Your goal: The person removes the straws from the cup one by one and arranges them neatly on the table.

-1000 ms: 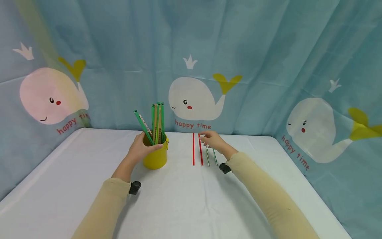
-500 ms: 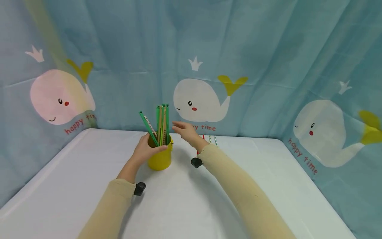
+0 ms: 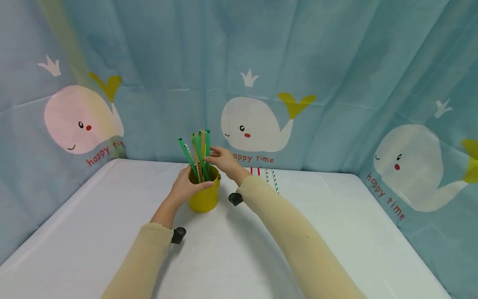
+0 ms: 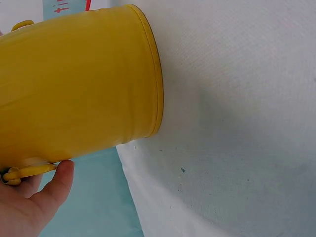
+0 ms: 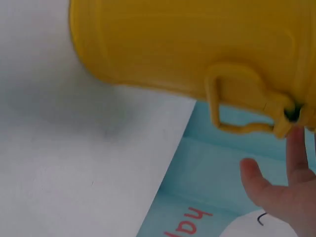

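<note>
The yellow bucket (image 3: 203,202) stood upright on the white table (image 3: 231,257), wrapped straws (image 3: 198,164) leaning inside; it looked light and smooth-walled, probably best steadied at the rim, while the straws seemed light and fairly stiff but easily creased, best pinched near their tops. The left hand (image 3: 184,187) gripped the rim, thumb across the front; the right hand (image 3: 225,161) was angled leftward at the straws, digits spread, though whether any pinched one could not be told.

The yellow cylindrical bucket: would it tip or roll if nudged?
Standing upright, the yellow cylindrical bucket probably won't roll. The long green and tan sticks poking out may make it tippier, though the left hand gripping it likely steadies it.
</note>
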The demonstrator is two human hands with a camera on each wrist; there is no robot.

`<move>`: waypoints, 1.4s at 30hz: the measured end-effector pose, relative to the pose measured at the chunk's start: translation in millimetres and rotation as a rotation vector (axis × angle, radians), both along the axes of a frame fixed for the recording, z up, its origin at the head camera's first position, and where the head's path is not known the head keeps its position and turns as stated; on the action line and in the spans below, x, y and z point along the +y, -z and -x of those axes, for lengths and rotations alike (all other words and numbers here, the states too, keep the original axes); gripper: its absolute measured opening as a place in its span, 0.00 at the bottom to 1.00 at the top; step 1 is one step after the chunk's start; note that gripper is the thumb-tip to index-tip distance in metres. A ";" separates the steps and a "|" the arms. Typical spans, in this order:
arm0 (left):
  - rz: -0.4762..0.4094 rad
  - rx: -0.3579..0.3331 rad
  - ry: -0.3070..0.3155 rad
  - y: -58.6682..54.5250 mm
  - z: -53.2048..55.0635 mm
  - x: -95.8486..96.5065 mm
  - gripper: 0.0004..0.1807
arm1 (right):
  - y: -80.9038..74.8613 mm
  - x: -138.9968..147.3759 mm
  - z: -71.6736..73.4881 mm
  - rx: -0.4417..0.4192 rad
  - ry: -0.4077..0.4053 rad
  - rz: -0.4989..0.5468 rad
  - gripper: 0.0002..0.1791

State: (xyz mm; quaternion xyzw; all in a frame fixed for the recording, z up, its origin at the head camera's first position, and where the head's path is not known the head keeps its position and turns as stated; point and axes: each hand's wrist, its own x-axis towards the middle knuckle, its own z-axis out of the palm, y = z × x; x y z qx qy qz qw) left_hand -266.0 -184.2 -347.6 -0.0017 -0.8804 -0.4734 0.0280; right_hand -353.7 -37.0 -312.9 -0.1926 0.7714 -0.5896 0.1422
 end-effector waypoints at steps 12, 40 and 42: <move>-0.100 0.033 0.021 1.3 -2.2 3.5 0.44 | -3.1 -1.6 -5.0 0.098 0.083 0.062 0.13; -0.121 0.008 0.015 -1.8 -3.5 0.3 0.40 | -85.5 32.2 -22.1 0.252 0.170 0.362 0.10; -0.117 0.001 0.013 -1.9 -4.1 -0.1 0.40 | -90.2 36.4 -23.3 0.260 0.185 0.405 0.11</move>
